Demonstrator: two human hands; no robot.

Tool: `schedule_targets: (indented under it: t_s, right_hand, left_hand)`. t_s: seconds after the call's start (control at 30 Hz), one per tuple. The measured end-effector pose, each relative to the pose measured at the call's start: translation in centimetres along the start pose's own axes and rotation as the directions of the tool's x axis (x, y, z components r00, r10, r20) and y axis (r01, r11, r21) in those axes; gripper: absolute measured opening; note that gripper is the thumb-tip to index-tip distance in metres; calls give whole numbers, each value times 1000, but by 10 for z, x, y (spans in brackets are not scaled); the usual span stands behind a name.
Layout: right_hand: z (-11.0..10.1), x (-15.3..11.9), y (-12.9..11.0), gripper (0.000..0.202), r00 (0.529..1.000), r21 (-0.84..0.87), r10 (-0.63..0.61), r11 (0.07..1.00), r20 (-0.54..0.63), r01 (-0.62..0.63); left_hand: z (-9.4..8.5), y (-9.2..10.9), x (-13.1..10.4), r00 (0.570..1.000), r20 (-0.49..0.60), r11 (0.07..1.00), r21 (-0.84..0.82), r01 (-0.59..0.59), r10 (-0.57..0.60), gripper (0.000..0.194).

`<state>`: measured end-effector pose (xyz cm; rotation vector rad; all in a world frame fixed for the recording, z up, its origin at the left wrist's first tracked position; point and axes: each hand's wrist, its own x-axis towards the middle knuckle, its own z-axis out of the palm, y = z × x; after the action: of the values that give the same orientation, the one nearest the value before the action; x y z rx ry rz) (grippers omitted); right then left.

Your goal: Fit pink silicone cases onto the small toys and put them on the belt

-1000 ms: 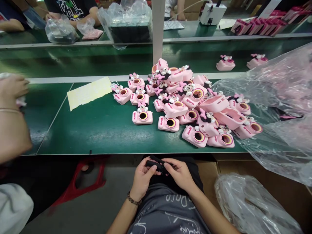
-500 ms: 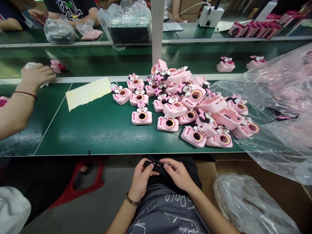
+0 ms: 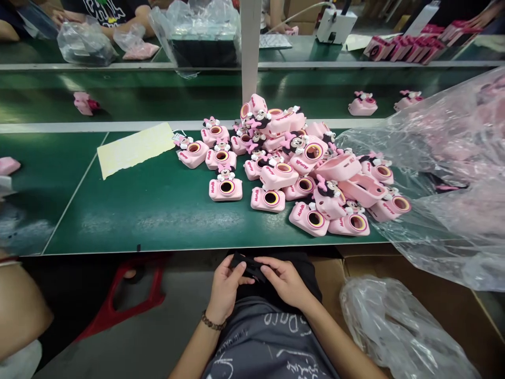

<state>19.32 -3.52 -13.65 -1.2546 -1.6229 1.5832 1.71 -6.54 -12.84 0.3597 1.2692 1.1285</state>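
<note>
Over my lap, just below the table edge, my left hand (image 3: 226,287) pinches one end of a small black strip-like item (image 3: 248,264) between thumb and fingers. The fingers of my right hand (image 3: 287,282) close on its other end. Its exact kind is hard to make out, since it is dark against my dark clothes. Ahead on the green table lies a heap of pink camera-shaped cases (image 3: 281,176) with cartoon mouse figures on top. A single case (image 3: 225,189) stands upright at the heap's left side.
A torn yellowish sheet (image 3: 136,150) lies left of the heap. Clear plastic bags (image 3: 465,210) spread over the table's right end, and another bag (image 3: 398,321) rests in a cardboard box at my right. A red stool (image 3: 118,300) and a co-worker's arm (image 3: 21,310) are at left.
The co-worker's hand has left the area by the belt, and that arm is now lower at the left edge. The black item has turned slightly between my fingers. The view has shifted a little.
</note>
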Motion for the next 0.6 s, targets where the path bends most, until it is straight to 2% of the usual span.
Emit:
schedule_targets:
  t_s: [0.2,0.4,0.6]
  right_hand:
    - [4,-2,1,32,1000,-12,2,1000,-3,-2]
    - [7,-2,3,34,999,252,47,967,-2,-45]
    - [5,0,2,30,996,302,86,950,-1,-82]
  left_hand:
    - [-1,-1,2,999,-34,999,-31,-9,8,31]
    - [-3,2,1,997,-77,997,-75,-26,20,32]
    - [-2,3,0,996,-80,995,-90,-32,24,33]
